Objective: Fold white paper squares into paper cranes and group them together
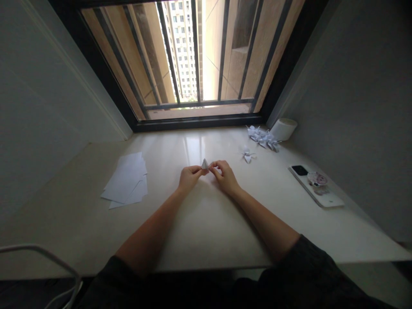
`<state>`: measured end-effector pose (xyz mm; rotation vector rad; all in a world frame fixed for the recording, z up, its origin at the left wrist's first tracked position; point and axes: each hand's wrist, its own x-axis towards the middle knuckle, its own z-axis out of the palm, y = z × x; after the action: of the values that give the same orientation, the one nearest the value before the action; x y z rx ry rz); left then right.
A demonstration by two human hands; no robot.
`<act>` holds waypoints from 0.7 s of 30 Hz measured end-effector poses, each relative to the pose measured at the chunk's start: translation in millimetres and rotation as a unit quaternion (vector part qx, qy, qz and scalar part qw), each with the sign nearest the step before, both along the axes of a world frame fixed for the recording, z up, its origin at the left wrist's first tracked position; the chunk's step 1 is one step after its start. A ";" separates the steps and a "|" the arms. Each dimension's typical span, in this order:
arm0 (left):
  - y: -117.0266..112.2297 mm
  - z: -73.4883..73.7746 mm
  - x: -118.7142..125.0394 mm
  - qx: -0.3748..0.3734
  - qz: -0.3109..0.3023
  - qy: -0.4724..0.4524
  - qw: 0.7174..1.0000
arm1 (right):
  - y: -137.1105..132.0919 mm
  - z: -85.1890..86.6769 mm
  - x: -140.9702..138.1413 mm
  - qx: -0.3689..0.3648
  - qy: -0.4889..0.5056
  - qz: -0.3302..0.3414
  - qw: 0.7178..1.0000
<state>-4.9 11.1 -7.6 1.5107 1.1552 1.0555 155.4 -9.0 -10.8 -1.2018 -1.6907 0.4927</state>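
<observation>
A small folded piece of white paper point(205, 164) is held just above the sill, with one pointed tip facing up. My left hand point(190, 177) pinches it from the left between thumb and fingers. From the other side, my right hand point(225, 175) grips its right edge with thumb and forefinger pressed together. Fingers cover the lower part of the paper, so its full shape is hidden. Right of my hands, a single folded paper crane point(247, 155) rests on the sill.
A stack of white paper sheets point(125, 180) lies at left. Several folded paper cranes point(263, 138) are heaped beside a white roll point(283, 129) at back right. A phone point(315, 186) lies at right. A barred window point(199, 124) closes the back; a white cable point(41, 249) loops at lower left.
</observation>
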 end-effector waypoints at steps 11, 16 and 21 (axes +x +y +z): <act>-2.6 6.3 1.6 -0.001 0.006 -0.024 1.000 | -6.6 3.5 -6.0 0.029 -0.036 -0.070 0.996; -4.1 9.5 2.6 -0.005 0.019 -0.039 0.999 | -7.0 3.0 -7.5 0.023 -0.009 -0.072 0.997; -4.2 8.3 2.4 -0.004 0.015 -0.040 0.999 | -7.7 4.4 -7.3 0.022 0.012 -0.067 0.997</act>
<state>-2.6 6.9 0.6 1.4355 1.1276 1.1197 148.1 -16.7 -6.4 -1.2622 -1.5805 0.3856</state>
